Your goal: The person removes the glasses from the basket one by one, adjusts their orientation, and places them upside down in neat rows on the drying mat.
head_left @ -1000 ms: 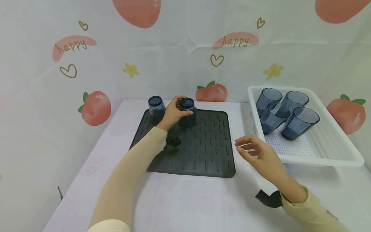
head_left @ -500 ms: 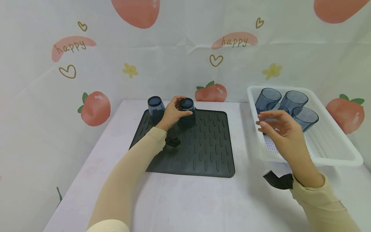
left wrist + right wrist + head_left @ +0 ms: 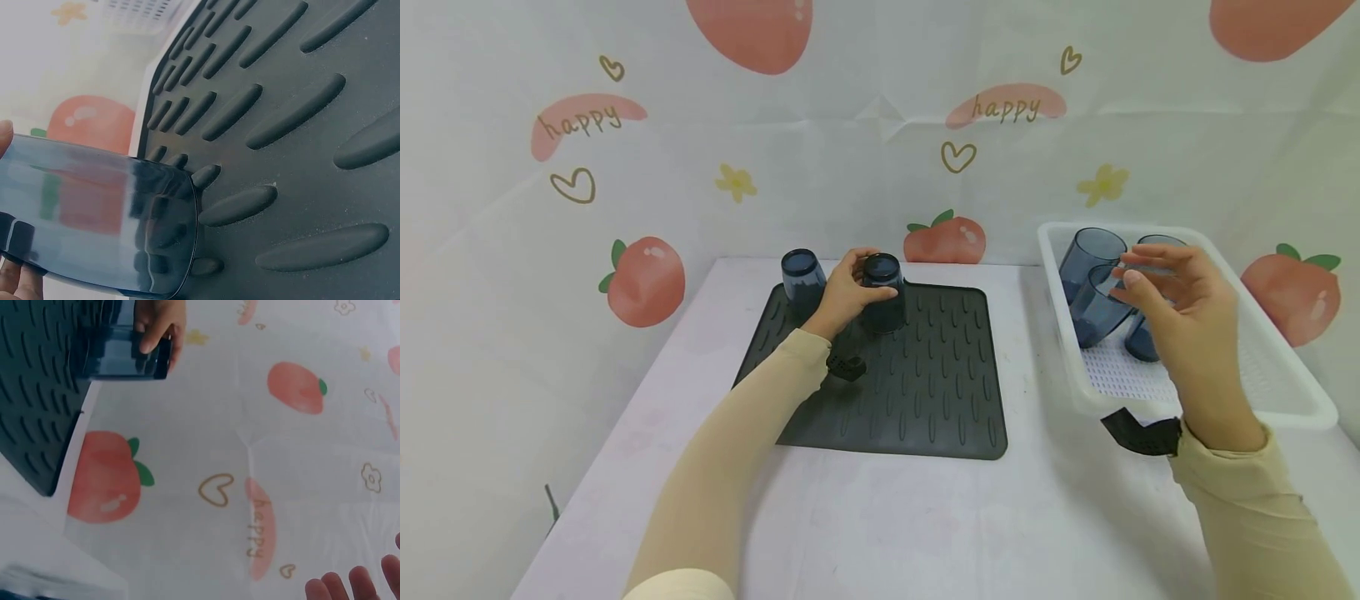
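My left hand point(image 3: 850, 292) grips an upside-down dark blue tumbler point(image 3: 883, 293) standing at the back of the dark ribbed drying mat point(image 3: 917, 383); in the left wrist view that tumbler point(image 3: 100, 219) stands mouth down on the mat's ribs point(image 3: 294, 112). A second upturned tumbler point(image 3: 801, 279) stands just left of it. My right hand point(image 3: 1176, 292) hovers open, fingers spread, over the white perforated basket point(image 3: 1285, 400), in front of several blue tumblers point(image 3: 1093, 287) lying in it. It holds nothing.
The mat and basket sit on a white table point(image 3: 925, 525) against a backdrop printed with peaches point(image 3: 643, 279). The basket lies at the right edge. A black wrist strap point(image 3: 1138, 433) hangs under my right wrist.
My right hand rose from the table beside the mat and moved right and back over the basket's tumblers. My left hand stayed on the upturned tumbler.
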`<action>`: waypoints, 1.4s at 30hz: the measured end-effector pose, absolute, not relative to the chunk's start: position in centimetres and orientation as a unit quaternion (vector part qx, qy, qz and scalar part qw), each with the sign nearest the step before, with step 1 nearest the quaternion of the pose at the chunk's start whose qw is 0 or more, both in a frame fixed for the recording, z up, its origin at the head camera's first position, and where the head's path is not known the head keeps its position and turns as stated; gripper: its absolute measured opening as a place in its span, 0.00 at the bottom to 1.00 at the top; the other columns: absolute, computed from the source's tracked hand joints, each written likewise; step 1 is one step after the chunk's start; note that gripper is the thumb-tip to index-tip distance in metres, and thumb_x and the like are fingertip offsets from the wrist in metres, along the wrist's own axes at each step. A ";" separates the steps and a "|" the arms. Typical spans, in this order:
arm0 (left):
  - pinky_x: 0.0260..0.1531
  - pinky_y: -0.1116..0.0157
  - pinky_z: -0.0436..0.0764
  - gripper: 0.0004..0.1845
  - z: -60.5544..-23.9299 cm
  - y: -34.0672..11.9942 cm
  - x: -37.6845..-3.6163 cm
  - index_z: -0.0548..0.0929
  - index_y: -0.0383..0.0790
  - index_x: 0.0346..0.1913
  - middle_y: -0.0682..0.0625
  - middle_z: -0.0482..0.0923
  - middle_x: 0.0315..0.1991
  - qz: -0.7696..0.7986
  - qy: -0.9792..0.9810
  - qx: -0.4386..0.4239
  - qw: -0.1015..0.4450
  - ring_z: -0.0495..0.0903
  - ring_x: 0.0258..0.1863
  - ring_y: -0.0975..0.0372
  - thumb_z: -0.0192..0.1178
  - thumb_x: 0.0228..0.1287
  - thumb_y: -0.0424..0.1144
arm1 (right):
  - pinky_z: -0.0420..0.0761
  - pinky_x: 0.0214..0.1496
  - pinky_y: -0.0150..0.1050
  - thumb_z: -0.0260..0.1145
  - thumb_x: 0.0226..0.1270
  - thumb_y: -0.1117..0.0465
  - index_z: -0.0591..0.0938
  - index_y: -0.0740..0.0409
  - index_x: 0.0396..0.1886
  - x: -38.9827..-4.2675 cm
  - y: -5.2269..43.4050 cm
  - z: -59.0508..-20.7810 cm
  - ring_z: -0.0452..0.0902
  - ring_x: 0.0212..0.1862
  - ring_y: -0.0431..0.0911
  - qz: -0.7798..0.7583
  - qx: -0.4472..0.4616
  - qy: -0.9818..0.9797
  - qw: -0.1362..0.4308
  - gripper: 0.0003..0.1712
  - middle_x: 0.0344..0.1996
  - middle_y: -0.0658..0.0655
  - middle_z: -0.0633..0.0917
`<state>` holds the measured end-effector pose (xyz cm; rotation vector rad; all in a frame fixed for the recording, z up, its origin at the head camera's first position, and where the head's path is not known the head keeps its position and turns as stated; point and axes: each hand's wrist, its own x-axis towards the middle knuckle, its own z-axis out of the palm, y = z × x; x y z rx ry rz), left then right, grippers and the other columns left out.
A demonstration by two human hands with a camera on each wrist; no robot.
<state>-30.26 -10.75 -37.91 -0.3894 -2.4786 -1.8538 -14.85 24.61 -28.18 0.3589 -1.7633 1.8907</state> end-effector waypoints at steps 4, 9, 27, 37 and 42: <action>0.67 0.62 0.68 0.38 -37.9 -10.8 -30.3 0.67 0.46 0.68 0.45 0.69 0.64 -0.594 -0.794 -0.125 0.009 0.69 0.65 0.56 0.72 0.54 0.34 | 0.84 0.38 0.29 0.66 0.60 0.76 0.79 0.72 0.49 -15.5 25.1 -27.8 0.84 0.37 0.45 0.722 0.116 -0.624 0.277 0.16 0.39 0.59 0.83; 0.67 0.62 0.67 0.38 -37.9 -10.9 -30.3 0.67 0.45 0.68 0.45 0.69 0.64 -0.595 -0.794 -0.123 0.008 0.69 0.65 0.56 0.72 0.54 0.35 | 0.85 0.37 0.30 0.65 0.61 0.75 0.79 0.72 0.48 -16.4 25.9 -27.3 0.84 0.36 0.46 0.741 0.101 -0.602 0.280 0.15 0.39 0.60 0.83; 0.68 0.61 0.66 0.39 -37.6 -10.7 -30.1 0.67 0.45 0.68 0.44 0.68 0.65 -0.596 -0.794 -0.119 0.004 0.68 0.66 0.55 0.73 0.53 0.34 | 0.83 0.33 0.26 0.63 0.59 0.76 0.82 0.65 0.42 -20.0 30.0 -27.1 0.83 0.34 0.42 0.746 0.009 -0.585 0.319 0.11 0.36 0.56 0.83; 0.67 0.62 0.67 0.38 -37.8 -10.8 -30.1 0.66 0.46 0.68 0.45 0.68 0.65 -0.593 -0.795 -0.126 0.008 0.68 0.66 0.56 0.72 0.54 0.34 | 0.79 0.39 0.20 0.63 0.60 0.73 0.84 0.59 0.42 -21.5 32.5 -27.9 0.81 0.37 0.38 0.689 -0.049 -0.646 0.324 0.12 0.35 0.48 0.85; 0.66 0.63 0.67 0.38 -37.9 -10.9 -30.1 0.66 0.44 0.69 0.44 0.68 0.65 -0.591 -0.795 -0.135 0.013 0.68 0.66 0.55 0.71 0.55 0.34 | 0.74 0.42 0.20 0.61 0.64 0.71 0.83 0.53 0.45 -21.7 33.5 -28.5 0.79 0.40 0.34 0.627 -0.071 -0.711 0.309 0.13 0.36 0.42 0.84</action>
